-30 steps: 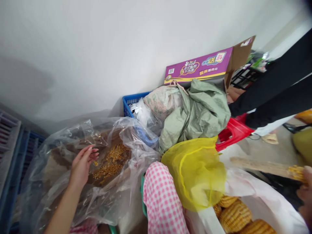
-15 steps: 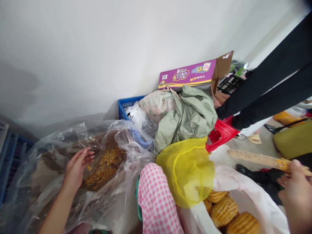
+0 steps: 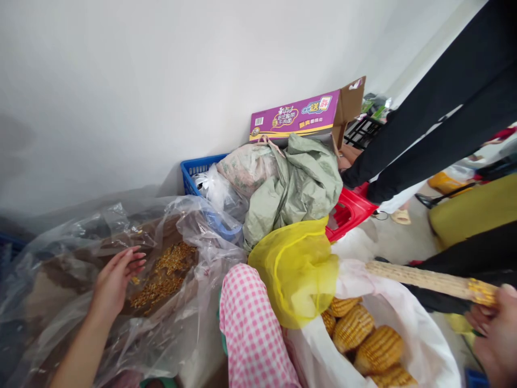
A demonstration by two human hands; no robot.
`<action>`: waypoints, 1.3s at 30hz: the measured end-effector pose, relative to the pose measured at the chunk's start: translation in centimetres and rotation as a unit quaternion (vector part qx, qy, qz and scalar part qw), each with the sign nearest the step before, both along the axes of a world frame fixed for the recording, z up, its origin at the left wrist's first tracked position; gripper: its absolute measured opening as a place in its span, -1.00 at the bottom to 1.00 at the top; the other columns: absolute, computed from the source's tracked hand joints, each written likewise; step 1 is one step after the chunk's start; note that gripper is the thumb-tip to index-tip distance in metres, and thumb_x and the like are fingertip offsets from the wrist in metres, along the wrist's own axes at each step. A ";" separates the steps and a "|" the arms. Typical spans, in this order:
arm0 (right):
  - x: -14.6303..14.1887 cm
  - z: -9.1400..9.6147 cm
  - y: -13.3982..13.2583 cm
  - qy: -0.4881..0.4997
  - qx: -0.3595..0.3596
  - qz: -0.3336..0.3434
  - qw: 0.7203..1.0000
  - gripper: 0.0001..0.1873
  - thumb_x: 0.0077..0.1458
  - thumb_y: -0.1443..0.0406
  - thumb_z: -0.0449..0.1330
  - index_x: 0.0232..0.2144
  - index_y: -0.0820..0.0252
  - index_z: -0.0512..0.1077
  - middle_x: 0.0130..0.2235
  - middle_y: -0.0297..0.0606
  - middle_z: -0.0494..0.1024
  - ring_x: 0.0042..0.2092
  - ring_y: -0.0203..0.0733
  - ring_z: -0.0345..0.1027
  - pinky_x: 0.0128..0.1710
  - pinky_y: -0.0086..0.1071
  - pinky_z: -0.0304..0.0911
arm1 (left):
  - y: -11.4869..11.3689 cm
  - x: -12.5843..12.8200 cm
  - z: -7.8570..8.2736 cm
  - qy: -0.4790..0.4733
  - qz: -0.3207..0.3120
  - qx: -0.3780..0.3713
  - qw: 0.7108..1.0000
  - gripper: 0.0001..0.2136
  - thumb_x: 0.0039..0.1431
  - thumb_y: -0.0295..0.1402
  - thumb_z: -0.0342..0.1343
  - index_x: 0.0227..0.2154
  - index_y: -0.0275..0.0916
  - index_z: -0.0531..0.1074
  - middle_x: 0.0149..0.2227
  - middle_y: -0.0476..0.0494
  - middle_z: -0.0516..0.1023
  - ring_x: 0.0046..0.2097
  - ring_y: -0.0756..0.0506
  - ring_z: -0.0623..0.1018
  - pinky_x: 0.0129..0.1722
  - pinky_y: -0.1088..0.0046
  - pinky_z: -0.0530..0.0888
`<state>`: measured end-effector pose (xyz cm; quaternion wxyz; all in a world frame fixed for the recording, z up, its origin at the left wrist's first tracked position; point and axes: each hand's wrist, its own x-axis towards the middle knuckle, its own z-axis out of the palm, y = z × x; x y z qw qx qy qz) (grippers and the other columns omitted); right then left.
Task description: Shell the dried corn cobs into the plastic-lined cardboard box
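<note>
The fingers of your right hand (image 3: 495, 337) grip a corn cob (image 3: 428, 283) at 4 o'clock, bare except near its tip, while those of your left hand (image 3: 112, 283) spread open beside loose kernels (image 3: 163, 277) at 8 o'clock (unstripped cobs (image 3: 353, 328) fill the white sack (image 3: 436, 345)).

L hand (image 3: 113, 283) over loose corn kernels (image 3: 163, 277), R hand (image 3: 495, 339) w/ corn cob (image 3: 424, 283)
</note>
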<state>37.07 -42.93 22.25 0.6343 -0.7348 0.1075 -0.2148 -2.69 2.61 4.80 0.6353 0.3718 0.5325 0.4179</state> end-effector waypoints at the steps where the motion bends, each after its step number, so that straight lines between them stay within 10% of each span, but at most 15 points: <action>1: -0.3 0.0 0.5 -0.029 -0.008 0.020 0.999 -0.58 -0.18 0.17 0.28 -0.74 0.13 0.10 -0.65 -0.42 0.07 -0.67 -0.43 -0.10 -0.78 -0.49 -0.22 | 0.0 0.0 -0.1 0.001 -0.004 0.001 1.000 -0.62 -0.44 -0.14 0.33 -0.44 -0.15 0.49 -0.50 0.06 0.54 -0.45 0.01 0.47 -0.46 0.54 0.40; 12: -0.4 -1.6 5.7 -0.011 0.021 0.079 0.997 -0.63 -0.22 0.17 0.31 -0.71 0.17 0.19 -0.67 -0.42 0.12 -0.67 -0.41 -0.06 -0.78 -0.50 -0.17 | -0.3 0.2 -0.1 0.028 0.016 0.035 0.999 -0.50 -0.38 0.04 0.27 -0.85 -0.29 0.21 -0.60 -0.03 0.44 -0.44 0.01 0.41 -0.41 0.52 0.35; 19: -0.1 -2.6 7.8 -0.022 0.027 0.108 0.994 -0.60 -0.21 0.20 0.31 -0.75 0.16 0.15 -0.72 -0.44 0.10 -0.71 -0.42 -0.09 -0.82 -0.50 -0.22 | -0.4 0.3 -0.7 0.064 -0.020 0.042 0.997 -0.55 -0.49 -0.05 0.32 -0.51 -0.26 0.49 -0.48 -0.07 0.50 -0.42 -0.04 0.45 -0.42 0.48 0.38; 25: -0.5 -2.4 9.2 -0.025 0.037 0.113 0.993 -0.63 -0.22 0.24 0.30 -0.76 0.17 0.17 -0.73 -0.43 0.13 -0.72 -0.42 -0.07 -0.82 -0.52 -0.19 | -0.4 0.3 -0.4 0.036 0.031 0.029 0.998 -0.55 -0.45 0.05 0.27 -0.77 -0.27 0.32 -0.57 -0.08 0.45 -0.48 -0.02 0.43 -0.45 0.48 0.38; 32: -1.5 -2.1 9.9 -0.016 0.031 0.126 0.991 -0.65 -0.25 0.21 0.32 -0.71 0.19 0.21 -0.71 -0.44 0.15 -0.69 -0.44 -0.04 -0.79 -0.53 -0.16 | -0.4 0.3 -0.5 0.073 -0.037 0.044 0.996 -0.56 -0.48 0.02 0.30 -0.60 -0.26 0.48 -0.56 -0.05 0.46 -0.46 -0.02 0.41 -0.44 0.51 0.35; 39: -5.3 -2.1 16.4 0.002 0.092 0.257 0.962 -0.59 -0.16 0.11 0.28 -0.65 0.19 0.15 -0.70 -0.53 0.14 -0.70 -0.50 -0.10 -0.78 -0.56 -0.19 | -1.4 0.8 0.5 0.078 -0.078 0.072 0.991 -0.52 -0.29 0.14 0.14 -0.62 -0.27 0.44 -0.50 -0.11 0.50 -0.41 -0.07 0.46 -0.35 0.44 0.42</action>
